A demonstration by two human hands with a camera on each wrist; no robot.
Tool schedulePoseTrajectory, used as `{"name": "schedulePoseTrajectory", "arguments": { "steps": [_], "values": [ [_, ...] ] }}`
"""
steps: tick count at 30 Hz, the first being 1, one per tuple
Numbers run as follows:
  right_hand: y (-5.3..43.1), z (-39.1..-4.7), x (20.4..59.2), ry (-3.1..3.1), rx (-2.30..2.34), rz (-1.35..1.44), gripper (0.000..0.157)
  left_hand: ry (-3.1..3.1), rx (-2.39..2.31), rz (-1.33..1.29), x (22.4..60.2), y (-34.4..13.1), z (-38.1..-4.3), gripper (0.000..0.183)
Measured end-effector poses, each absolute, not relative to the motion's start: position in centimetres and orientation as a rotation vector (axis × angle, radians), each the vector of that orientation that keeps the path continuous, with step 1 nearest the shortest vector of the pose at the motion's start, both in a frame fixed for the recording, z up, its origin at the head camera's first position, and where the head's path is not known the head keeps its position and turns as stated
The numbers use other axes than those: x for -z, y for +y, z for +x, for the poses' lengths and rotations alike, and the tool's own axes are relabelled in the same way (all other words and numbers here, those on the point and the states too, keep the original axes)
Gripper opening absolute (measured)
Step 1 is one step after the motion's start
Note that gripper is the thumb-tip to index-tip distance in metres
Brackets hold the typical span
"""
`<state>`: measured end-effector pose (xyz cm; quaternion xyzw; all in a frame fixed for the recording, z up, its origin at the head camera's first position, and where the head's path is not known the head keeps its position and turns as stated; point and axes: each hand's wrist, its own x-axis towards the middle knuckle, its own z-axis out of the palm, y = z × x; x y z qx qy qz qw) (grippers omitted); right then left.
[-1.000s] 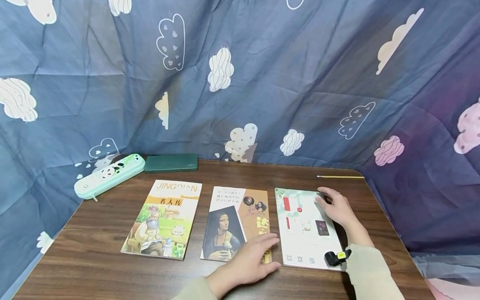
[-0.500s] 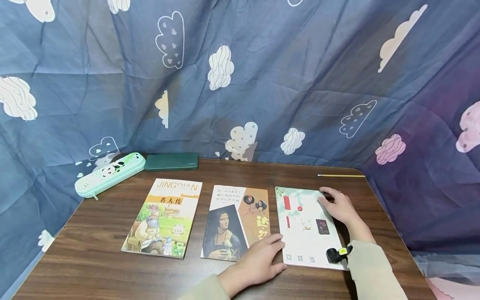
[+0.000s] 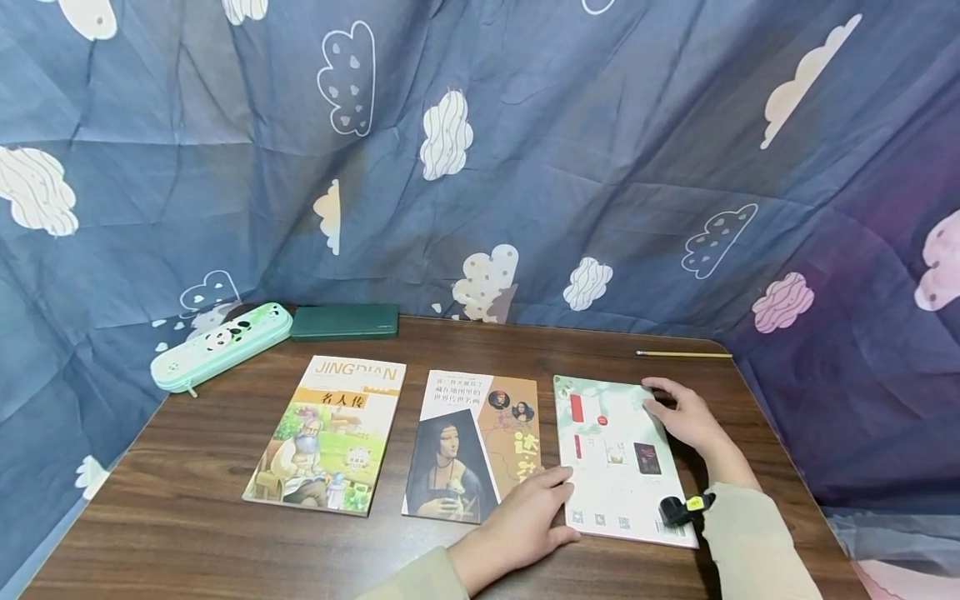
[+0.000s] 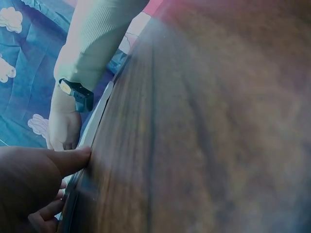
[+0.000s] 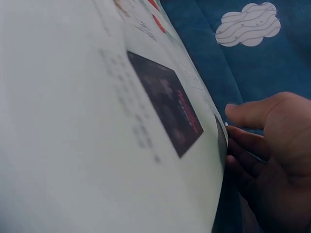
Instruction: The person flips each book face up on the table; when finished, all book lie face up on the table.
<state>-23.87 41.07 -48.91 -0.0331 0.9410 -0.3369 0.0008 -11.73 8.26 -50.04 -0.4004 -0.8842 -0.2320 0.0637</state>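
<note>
A thin book with a pale green and white back cover (image 3: 615,483) lies flat on the right of the wooden table. At its lower left edge are the fingertips of my left hand (image 3: 528,521), whose fingers are nearly straight; that hand also covers the lower right corner of the middle book (image 3: 450,458), which shows a portrait on its cover. My right hand (image 3: 686,417) is at the upper right edge of the pale book. In the right wrist view its fingers (image 5: 248,145) meet the book's edge, while the thumb stands apart from the cover.
Left of the middle book lies another book (image 3: 326,442) with a cartoon bearded figure. Behind it are a mint panda pencil case (image 3: 225,346) and a dark green case (image 3: 345,322). A yellow pencil (image 3: 686,354) lies at the back right, before the cloud-patterned curtain (image 3: 525,167).
My left hand has slid right, from over the middle book to the left edge of the pale book. My right hand stays at that book's right edge, with only a slight shift right.
</note>
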Motion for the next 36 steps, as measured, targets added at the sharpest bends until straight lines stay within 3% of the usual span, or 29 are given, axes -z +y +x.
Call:
{"name": "schedulePoseTrajectory", "arguments": {
  "steps": [8,27,36],
  "values": [
    [41.9,-23.8,48.6,2.902,1.237,-0.125,0.044,-2.689,0.623,-1.209,49.9,8.3,-11.7,0.061],
    [45.2,-23.4,48.2,2.472,1.744,-0.594,0.047,-2.725,0.730,-1.225,50.0,8.0,-11.9,0.059],
    [45.6,-23.8,47.9,2.385,1.837,-0.672,0.048,-2.754,0.800,-1.232,50.0,7.8,-12.2,0.059]
  ]
}}
